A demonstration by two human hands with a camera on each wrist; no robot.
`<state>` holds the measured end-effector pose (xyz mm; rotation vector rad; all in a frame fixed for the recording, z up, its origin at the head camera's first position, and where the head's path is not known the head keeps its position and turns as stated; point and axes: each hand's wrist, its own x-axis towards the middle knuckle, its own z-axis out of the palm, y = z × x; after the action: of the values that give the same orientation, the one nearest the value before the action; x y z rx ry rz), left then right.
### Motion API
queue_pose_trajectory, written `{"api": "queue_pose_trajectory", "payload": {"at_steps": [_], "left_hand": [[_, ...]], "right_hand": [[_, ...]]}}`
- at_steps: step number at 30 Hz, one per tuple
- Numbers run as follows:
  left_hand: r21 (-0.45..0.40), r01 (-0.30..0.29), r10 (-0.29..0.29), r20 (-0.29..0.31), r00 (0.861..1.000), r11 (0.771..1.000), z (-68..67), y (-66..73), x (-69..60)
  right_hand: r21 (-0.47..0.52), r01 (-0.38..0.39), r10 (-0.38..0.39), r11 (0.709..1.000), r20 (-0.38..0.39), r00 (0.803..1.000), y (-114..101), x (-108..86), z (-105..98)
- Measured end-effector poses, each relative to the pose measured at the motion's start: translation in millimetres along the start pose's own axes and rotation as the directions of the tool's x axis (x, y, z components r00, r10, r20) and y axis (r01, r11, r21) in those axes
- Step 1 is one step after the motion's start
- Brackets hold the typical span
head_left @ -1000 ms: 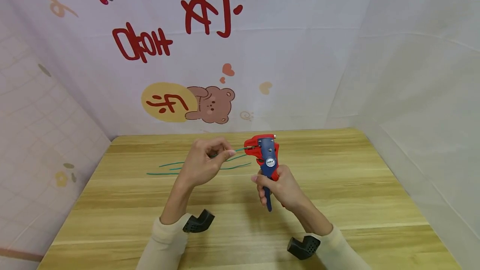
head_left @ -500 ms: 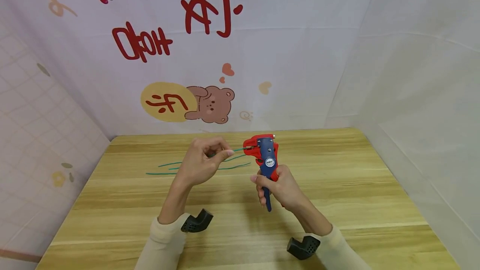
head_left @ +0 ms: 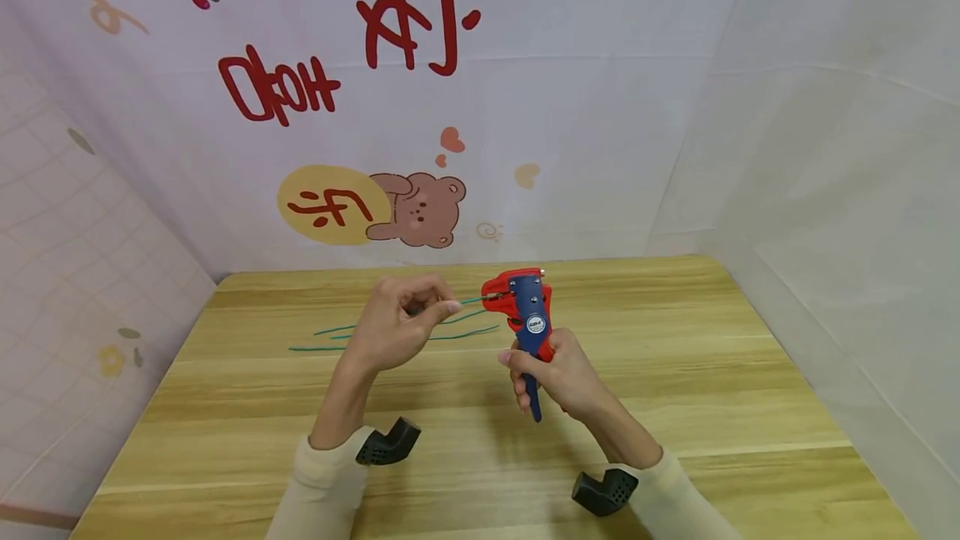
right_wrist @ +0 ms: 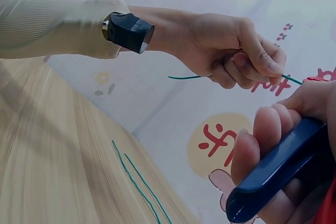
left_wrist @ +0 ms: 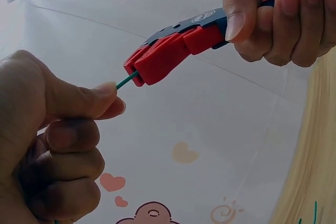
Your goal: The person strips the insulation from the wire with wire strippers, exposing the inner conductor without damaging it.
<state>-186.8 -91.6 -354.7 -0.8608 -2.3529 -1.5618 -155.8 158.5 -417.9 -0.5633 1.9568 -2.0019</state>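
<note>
My left hand (head_left: 397, 323) pinches a green wire (left_wrist: 126, 81) between thumb and index finger, the other fingers curled. One end of that wire runs into the mouth of a red and blue wire stripper (head_left: 531, 307); how deep it reaches inside is hidden. In the right wrist view, the wire's tail (right_wrist: 184, 77) sticks out behind the left hand. My right hand (head_left: 558, 373) grips the stripper's handles, its thumb lying across the blue one. The tool's head points left, raised above the table.
Loose green wires (head_left: 465, 336) lie on the wooden table (head_left: 450, 473) behind and below the left hand. A printed cloth (head_left: 600, 107) hangs along the back, with more cloth at both sides. Each wrist wears a black camera (head_left: 388, 442).
The head view has shifted slightly, so everything sits a little further left. Both hands keep their holds, and the wire still enters the stripper's mouth.
</note>
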Motion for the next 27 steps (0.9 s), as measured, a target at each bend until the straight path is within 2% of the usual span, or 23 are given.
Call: {"api": "queue_pose_trajectory", "payload": {"at_steps": [18,27], "left_hand": [[-0.007,0.059,-0.059,0.036,0.998,0.998,-1.8,-1.2,1.7],[0.001,0.051,-0.051,0.024,0.998,0.999,-1.6,-0.5,1.5]], "right_hand": [[-0.027,-0.018,0.018,0.999,0.002,1.000,0.6,0.3,-5.0],[-0.028,-0.008,0.008,1.000,0.003,1.000,-1.4,0.5,-5.5]]}}
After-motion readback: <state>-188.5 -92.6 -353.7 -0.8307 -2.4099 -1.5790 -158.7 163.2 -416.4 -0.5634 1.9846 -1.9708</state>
